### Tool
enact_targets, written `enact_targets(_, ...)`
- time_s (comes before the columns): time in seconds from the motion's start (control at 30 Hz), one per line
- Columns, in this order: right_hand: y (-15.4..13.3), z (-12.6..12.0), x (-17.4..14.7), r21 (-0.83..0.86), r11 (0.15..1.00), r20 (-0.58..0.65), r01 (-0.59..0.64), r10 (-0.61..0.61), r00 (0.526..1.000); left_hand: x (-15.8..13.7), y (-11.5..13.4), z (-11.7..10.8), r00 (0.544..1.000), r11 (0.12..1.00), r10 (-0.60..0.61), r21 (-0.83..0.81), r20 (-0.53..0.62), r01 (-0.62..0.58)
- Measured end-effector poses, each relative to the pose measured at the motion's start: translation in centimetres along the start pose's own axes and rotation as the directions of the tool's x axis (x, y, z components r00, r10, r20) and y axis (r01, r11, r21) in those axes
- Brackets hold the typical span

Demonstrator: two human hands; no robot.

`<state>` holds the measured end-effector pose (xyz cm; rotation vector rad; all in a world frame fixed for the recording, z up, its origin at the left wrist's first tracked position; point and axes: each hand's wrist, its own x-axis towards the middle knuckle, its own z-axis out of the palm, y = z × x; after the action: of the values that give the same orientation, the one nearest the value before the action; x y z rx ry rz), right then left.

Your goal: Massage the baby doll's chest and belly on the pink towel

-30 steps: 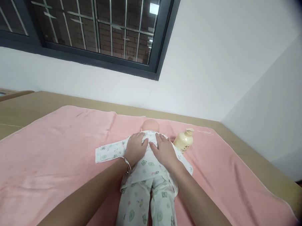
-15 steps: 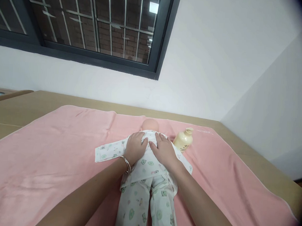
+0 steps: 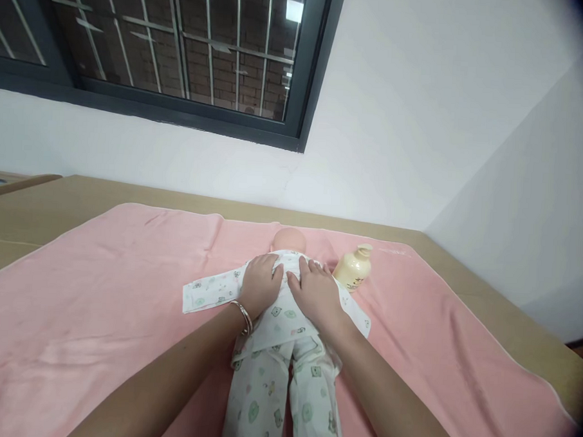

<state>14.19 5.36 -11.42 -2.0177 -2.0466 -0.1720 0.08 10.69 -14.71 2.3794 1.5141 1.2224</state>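
Note:
A baby doll (image 3: 287, 318) in white printed pajamas lies on a pink blanket (image 3: 139, 270), its bald head at the far end and its legs towards me. My left hand (image 3: 261, 283) rests flat on the left side of the doll's upper body, fingers stretched out. On the right side of the upper body lies my right hand (image 3: 316, 293), also flat with its fingers extended. A bracelet (image 3: 244, 318) circles my left wrist. One pajama sleeve (image 3: 213, 291) stretches out to the left; the other is partly covered by my right arm.
A pale yellow pump bottle (image 3: 354, 267) stands on the blanket, right of the doll's head. The wooden tabletop (image 3: 26, 210) shows around the blanket. Behind it rises a white wall (image 3: 373, 119) with a dark-framed, barred window (image 3: 183, 53).
The view has shifted very slightly. Both hands stay in the same place on the doll.

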Motion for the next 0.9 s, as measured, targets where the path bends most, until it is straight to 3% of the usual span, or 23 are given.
enact_targets(0.23, -0.6, -0.4, -0.4, -0.051, 0.998, -0.01, -0.021, 0.021, 1.0, -0.2, 0.7, -0.6, 0.999, 0.982, 0.027, 0.187, -0.021, -0.022)
enact_targets(0.47, 1.6, 0.6, 1.2, 0.129, 0.987, 0.064, 0.096, -0.105, 0.992, 0.5, -0.3, 0.2, 0.998, 0.998, 0.048, 0.03, 0.047, -0.049)
enact_targets(0.63, 1.4, -0.1, 1.1, 0.155, 0.977, 0.066, 0.146, -0.157, 0.985, 0.4, -0.2, -0.1, 0.985, 0.986, 0.165, 0.018, 0.059, -0.166)
enact_targets(0.8, -1.4, -1.4, -1.0, -0.013, 0.998, 0.044, 0.055, -0.054, 0.998, -0.5, 0.5, -0.8, 0.959, 0.955, 0.284, 0.095, 0.003, -0.283)
enact_targets(0.9, -2.0, -1.7, -1.7, -0.049, 0.999, 0.049, 0.021, -0.019, 0.999, -0.7, 0.8, -1.0, 0.964, 0.958, 0.265, 0.125, -0.035, -0.258)
